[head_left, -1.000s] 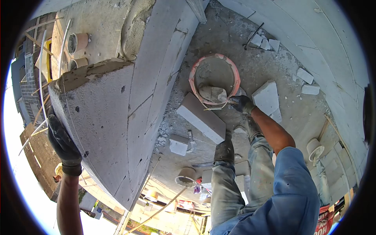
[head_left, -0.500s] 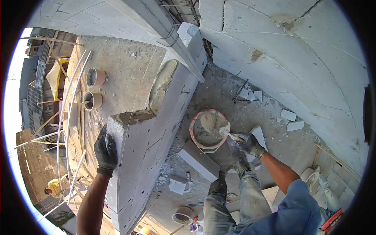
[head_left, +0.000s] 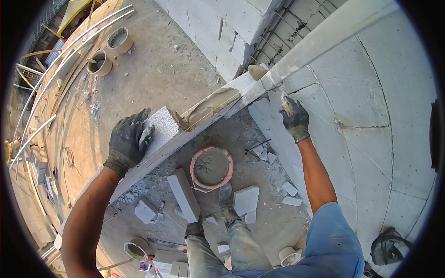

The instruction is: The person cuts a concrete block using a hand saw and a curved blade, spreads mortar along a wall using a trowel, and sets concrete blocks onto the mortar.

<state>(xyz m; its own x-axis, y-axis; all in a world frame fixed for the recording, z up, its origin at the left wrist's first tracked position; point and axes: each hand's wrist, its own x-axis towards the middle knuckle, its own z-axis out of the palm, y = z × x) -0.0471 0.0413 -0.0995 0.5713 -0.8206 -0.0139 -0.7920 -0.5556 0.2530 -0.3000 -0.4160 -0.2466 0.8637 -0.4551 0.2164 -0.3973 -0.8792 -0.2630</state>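
My left hand (head_left: 129,141), in a dark glove, rests on the near end of a white block (head_left: 163,126) on top of the low wall, its fingers laid along it. My right hand (head_left: 295,119), also gloved, is closed round the light handle of a trowel (head_left: 257,72), beside the slanting pole. Mortar lies on the trowel's blade, over the wall top near the far corner. Between the block and the pole, a bed of wet mortar (head_left: 211,106) covers the wall top, with a thin string above it. The round mortar tub (head_left: 230,172) stands on the floor below.
A long block (head_left: 183,194) and broken pieces (head_left: 246,200) lie by my feet. The pole (head_left: 324,44) slants across the corner in front of the block wall (head_left: 371,102). Beyond the low wall stand two buckets (head_left: 100,64) (head_left: 119,40). A black bag (head_left: 388,246) is at lower right.
My right hand has lifted the trowel with mortar from the tub up to the wall corner. My left hand stays on the block while the view has swung toward the corner.
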